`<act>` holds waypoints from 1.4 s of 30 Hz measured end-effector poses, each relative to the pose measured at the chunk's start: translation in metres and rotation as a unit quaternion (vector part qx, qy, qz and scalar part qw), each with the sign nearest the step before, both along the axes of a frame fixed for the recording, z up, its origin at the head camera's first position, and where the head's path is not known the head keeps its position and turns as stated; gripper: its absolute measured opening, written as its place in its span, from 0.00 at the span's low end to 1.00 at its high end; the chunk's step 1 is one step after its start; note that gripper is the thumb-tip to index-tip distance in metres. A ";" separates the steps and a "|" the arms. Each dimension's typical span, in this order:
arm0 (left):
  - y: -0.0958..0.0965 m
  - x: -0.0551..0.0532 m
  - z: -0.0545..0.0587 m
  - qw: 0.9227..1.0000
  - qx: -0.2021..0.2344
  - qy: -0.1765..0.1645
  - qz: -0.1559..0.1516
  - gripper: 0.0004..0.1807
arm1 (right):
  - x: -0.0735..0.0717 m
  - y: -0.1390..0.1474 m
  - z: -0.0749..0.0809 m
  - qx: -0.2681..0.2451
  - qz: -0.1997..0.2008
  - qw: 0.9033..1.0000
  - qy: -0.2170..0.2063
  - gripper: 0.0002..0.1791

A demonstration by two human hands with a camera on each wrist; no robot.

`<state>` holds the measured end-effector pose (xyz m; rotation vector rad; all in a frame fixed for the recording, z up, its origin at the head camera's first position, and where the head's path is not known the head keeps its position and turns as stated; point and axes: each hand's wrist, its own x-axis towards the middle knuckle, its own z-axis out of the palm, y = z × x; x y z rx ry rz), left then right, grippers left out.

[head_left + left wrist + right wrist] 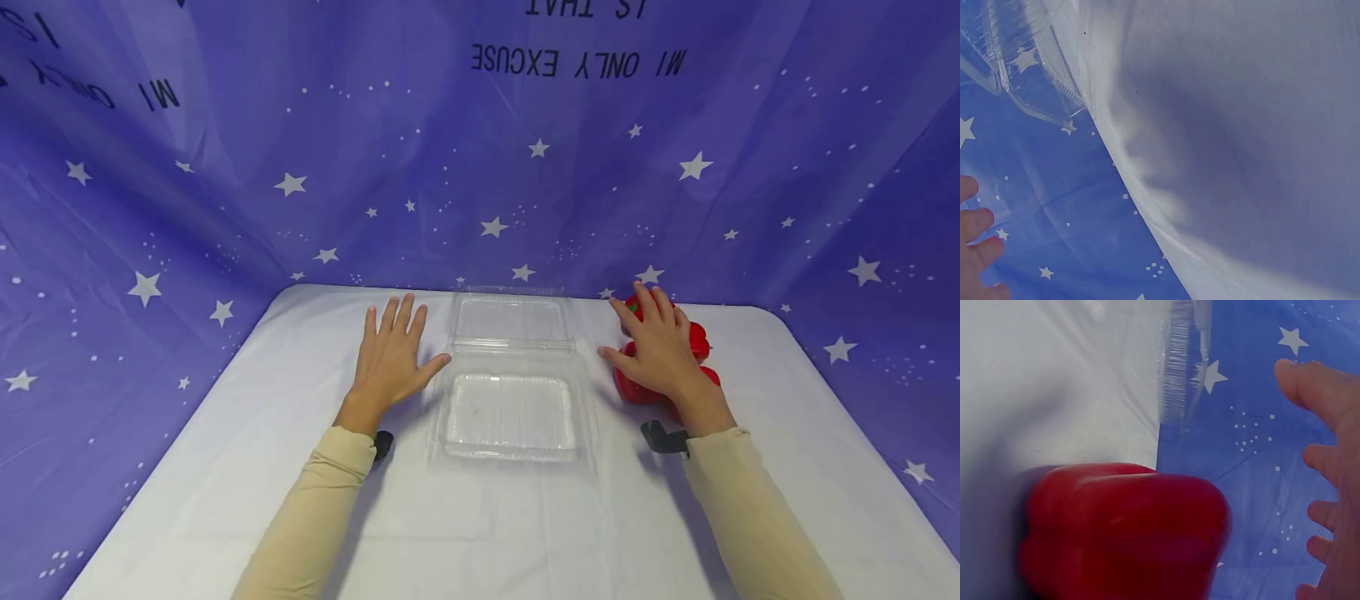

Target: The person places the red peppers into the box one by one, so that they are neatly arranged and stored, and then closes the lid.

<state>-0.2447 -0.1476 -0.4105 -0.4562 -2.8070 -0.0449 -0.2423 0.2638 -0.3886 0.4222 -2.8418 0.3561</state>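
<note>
A clear plastic clamshell box (510,417) lies unfolded on the white cloth, its lid (512,321) turned back toward the curtain. To its left hovers my left hand (390,358), fingers spread and holding nothing. On the other side, my right hand (660,350) is above a cluster of red bell peppers (699,340), with its fingers spread and partly hiding them. In the right wrist view, one bell pepper (1125,531) shows large beneath the hand, apart from the fingers (1319,390). The left wrist view catches only the left fingertips (985,250) and part of the clear lid (1041,94).
A white cloth (525,533) covers the table. Behind and at both sides hangs a purple-blue curtain (420,167) with white stars and upside-down lettering. Black wrist mounts (663,437) stick out at the cuffs of the beige sleeves (757,517).
</note>
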 end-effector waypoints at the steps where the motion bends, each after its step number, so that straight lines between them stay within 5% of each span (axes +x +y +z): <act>1: 0.000 0.000 0.000 1.000 0.001 0.000 -0.002 0.50 | 0.001 0.001 0.001 -0.005 0.002 1.000 -0.001 0.45; 9: -0.010 0.010 0.003 0.998 0.005 0.039 -0.043 0.41 | 0.021 0.012 0.019 -0.046 0.026 0.999 -0.007 0.34; 16: -0.038 0.029 0.003 0.994 0.072 0.027 -0.072 0.36 | 0.059 0.046 0.024 -0.079 0.061 0.995 0.020 0.30; 23: -0.064 0.057 -0.013 0.984 0.118 0.076 -0.110 0.31 | 0.093 0.081 0.023 -0.048 0.043 0.997 0.035 0.29; 42: -0.068 0.073 -0.019 0.976 0.157 0.080 -0.130 0.34 | 0.102 0.095 0.016 -0.034 0.048 0.998 0.030 0.29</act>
